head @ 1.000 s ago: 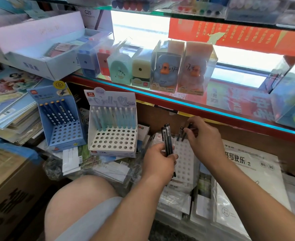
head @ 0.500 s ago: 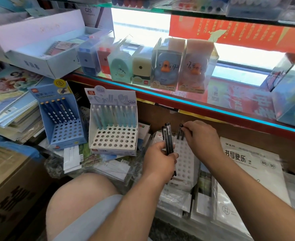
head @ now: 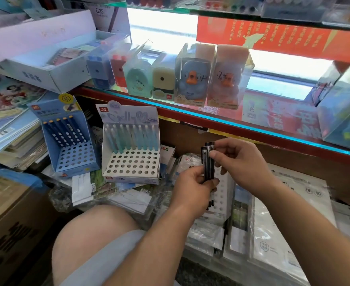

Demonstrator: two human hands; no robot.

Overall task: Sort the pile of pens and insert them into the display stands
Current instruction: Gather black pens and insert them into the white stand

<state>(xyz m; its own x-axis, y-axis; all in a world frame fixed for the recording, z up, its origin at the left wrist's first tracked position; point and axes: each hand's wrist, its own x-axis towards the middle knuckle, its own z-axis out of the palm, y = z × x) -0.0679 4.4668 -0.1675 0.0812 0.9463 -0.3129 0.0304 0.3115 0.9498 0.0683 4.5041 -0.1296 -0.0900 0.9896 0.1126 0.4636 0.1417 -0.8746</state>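
Nearest, a bare knee (head: pixel 93 230) and the hem of grey shorts (head: pixel 112 252) sit low in the view, with a cardboard box (head: pixel 9 219) off to the left. Just past the knee, the left hand (head: pixel 190 188) is curled round a small bundle of black pens (head: pixel 208 165) and holds them upright by their lower halves. The right hand (head: pixel 242 162) meets it from the other side, thumb and fingers pinched on the top end of the bundle.

Directly under both hands lies a white holed stand (head: pixel 224 190), resting on plastic-wrapped notebooks (head: pixel 283 219); how many of its holes are filled cannot be seen behind the hands.

Further back on the left, a white display stand (head: pixel 131 162) carries one row of pastel pens (head: pixel 128 137) along its rear edge, and the rows of holes in front of them are bare. Just beside it, a blue display stand (head: pixel 73 155) holds a few navy pens (head: pixel 64 131) leaning against its back.

Beyond those, a red-edged glass shelf (head: pixel 211 118) bears boxed sharpeners, among them a blue duck (head: pixel 192 79) and a pink duck (head: pixel 225 79) side by side.
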